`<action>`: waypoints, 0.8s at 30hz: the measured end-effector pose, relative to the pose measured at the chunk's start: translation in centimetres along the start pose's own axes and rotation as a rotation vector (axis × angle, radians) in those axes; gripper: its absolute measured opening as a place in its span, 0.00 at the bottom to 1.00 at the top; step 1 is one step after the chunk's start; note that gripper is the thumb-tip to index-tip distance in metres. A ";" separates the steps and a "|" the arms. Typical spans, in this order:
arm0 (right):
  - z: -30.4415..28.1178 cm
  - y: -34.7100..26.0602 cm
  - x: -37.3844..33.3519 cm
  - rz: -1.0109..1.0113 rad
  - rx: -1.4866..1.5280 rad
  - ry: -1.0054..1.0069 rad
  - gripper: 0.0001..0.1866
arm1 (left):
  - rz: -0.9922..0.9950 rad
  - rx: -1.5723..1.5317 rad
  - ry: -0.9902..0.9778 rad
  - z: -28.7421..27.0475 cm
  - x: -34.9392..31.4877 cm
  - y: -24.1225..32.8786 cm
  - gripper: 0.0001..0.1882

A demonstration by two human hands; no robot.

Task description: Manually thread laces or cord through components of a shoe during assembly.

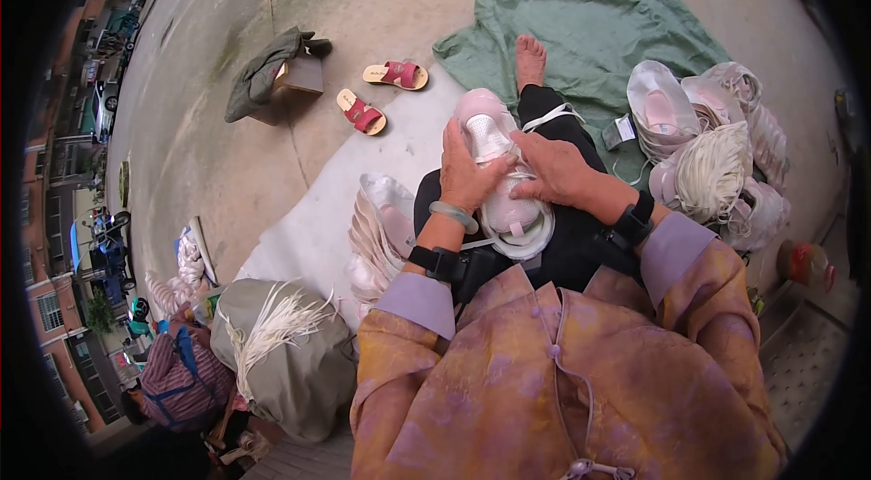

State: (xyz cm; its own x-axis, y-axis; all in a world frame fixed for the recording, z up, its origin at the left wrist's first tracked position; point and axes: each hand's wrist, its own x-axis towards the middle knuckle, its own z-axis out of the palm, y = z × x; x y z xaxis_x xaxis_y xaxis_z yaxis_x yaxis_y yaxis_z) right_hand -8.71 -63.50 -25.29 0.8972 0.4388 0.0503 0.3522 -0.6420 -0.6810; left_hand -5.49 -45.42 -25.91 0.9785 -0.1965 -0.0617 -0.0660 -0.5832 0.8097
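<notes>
A pale pink and white sneaker upper [490, 131] lies across my lap, its rounded toe pointing away from me. My left hand [464, 168] wraps round its left side, thumb over the middle. From the right, my right hand [564, 173] grips the same upper, fingers bent over its front and thumb near the opening. A white shoelace [550, 115] loops out by my right hand over the dark trouser leg. Beside my left thigh stands a stack of similar shoe uppers [386, 224]. What my fingertips press on underneath is hidden.
A pile of shoe uppers [660, 112] with a bundle of white laces [717, 173] sits at right, by a green cloth [581, 13]. More laces [277, 326] lie on a grey-green covered bundle [313, 389]. Red slippers [396, 74] and a cardboard box [301, 73] stand farther off.
</notes>
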 end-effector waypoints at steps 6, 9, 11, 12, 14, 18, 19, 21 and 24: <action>-0.5 -1.3 -0.1 0.118 0.058 -0.044 0.34 | 0.015 -0.274 -0.218 -0.6 0.6 -1.9 0.54; 0.1 -1.1 -0.4 0.112 0.036 0.050 0.28 | -0.003 -0.333 -0.257 -0.8 0.7 -0.9 0.53; 0.6 -1.1 -0.4 0.080 0.022 0.112 0.24 | -0.022 -0.240 -0.216 -0.5 0.8 -0.4 0.52; 0.9 -1.1 -0.4 0.045 0.007 0.176 0.21 | -0.039 -0.146 -0.174 -0.2 0.8 -0.1 0.50; 1.2 -1.3 -0.2 0.038 -0.017 0.195 0.18 | -0.029 -0.084 -0.092 1.2 0.5 0.0 0.49; 1.3 -0.7 0.4 0.024 -0.060 0.150 0.13 | 0.034 0.096 0.058 2.0 -0.1 -0.3 0.45; 1.3 -0.6 0.5 0.026 -0.061 0.148 0.13 | 0.033 0.094 0.057 2.0 -0.1 -0.4 0.45; 1.4 -0.5 0.6 -0.016 -0.067 0.116 0.11 | 0.068 0.106 0.059 1.6 -0.3 -0.7 0.43; 0.8 0.1 1.0 -0.010 -0.003 0.023 0.11 | 0.141 0.148 0.066 1.3 -0.9 -0.7 0.46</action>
State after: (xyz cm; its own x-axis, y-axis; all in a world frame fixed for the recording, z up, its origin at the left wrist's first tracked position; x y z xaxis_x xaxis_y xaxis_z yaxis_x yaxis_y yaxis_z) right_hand -8.00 -62.62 -25.86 0.8996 0.4306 0.0735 0.3616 -0.6396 -0.6784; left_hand -6.57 -45.83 -27.15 0.9680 -0.2350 0.0886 -0.2264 -0.6640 0.7127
